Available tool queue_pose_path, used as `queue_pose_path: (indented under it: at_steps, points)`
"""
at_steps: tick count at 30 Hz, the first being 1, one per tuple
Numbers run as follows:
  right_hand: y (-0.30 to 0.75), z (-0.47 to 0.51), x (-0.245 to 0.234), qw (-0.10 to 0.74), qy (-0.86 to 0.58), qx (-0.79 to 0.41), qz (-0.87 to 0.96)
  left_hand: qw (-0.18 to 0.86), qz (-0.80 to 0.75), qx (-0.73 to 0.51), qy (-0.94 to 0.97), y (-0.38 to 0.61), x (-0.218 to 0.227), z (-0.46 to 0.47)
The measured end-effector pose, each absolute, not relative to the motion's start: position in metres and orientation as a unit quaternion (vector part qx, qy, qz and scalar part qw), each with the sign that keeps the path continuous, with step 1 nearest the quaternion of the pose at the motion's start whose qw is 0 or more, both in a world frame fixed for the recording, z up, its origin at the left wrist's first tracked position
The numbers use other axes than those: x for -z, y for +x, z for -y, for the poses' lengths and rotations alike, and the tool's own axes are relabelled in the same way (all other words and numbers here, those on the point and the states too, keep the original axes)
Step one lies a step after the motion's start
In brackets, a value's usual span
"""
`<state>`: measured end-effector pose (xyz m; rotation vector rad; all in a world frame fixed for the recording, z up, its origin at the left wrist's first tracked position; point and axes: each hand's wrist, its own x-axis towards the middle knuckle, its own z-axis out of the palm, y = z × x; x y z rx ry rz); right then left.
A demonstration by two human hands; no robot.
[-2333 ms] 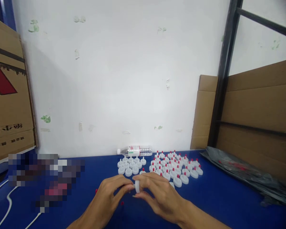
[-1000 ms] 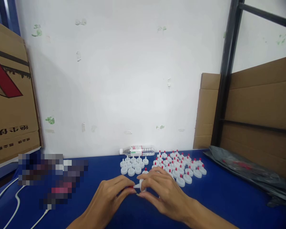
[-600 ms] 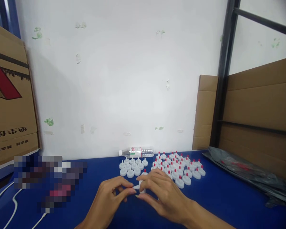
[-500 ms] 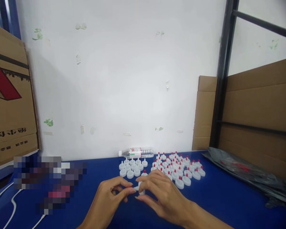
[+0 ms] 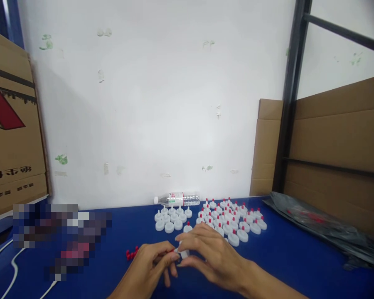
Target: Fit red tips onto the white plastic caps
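Observation:
Between the fingertips of my right hand [image 5: 213, 251] is a white nozzle cap [image 5: 184, 253], its spout pointing left. My left hand [image 5: 152, 263] pinches a small red tip cap [image 5: 173, 251], mostly hidden by the fingers, at the end of that spout. Just left of this hand lie several loose red tip caps [image 5: 131, 254]. Beyond my hands stand several white nozzle caps without red tips [image 5: 169, 227]. To the right is a larger cluster of red-tipped nozzle caps [image 5: 233, 238]; one more red-tipped cap [image 5: 188, 228] stands close behind my right hand.
A clear plastic bottle [image 5: 191, 199] lies against the wall. Grey plastic bags [image 5: 324, 228] cover the table's right side. White cables [image 5: 15, 265] and a pixelated patch [image 5: 75, 245] are at left. Cardboard [image 5: 15, 124] flanks the blue table [image 5: 286, 265].
My left hand has shifted right and down, uncovering the loose red tip caps. The nozzle cap in my right hand has dropped slightly. The view has shifted a little.

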<state>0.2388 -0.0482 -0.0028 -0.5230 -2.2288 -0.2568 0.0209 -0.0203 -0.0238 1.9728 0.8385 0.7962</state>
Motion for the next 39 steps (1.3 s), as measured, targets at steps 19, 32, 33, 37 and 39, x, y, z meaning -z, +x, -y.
queue_pose_path:
  at_steps: [19, 32, 33, 37, 39]
  points:
    - [0.234, 0.050, 0.008, 0.376, -0.254, 0.112, 0.884, 0.293, -0.361, -0.283, 0.839, 0.021, 0.015, 0.029]
    - [0.281, 0.013, -0.008, 0.395, -0.442, 0.165, 0.788, -0.076, -0.374, -0.302, 0.874, -0.008, 0.002, 0.001]
    - [0.289, 0.007, -0.010, 0.394, -0.471, 0.176, 0.770, -0.076, -0.386, -0.303, 0.868, -0.013, -0.001, -0.003]
    - [0.322, -0.012, -0.012, 0.385, -0.532, 0.185, 0.731, -0.070, -0.405, -0.299, 0.861, -0.025, -0.004, -0.018]
    - [0.335, -0.019, -0.012, 0.383, -0.544, 0.181, 0.724, -0.074, -0.406, -0.290, 0.863, -0.027, -0.003, -0.023]
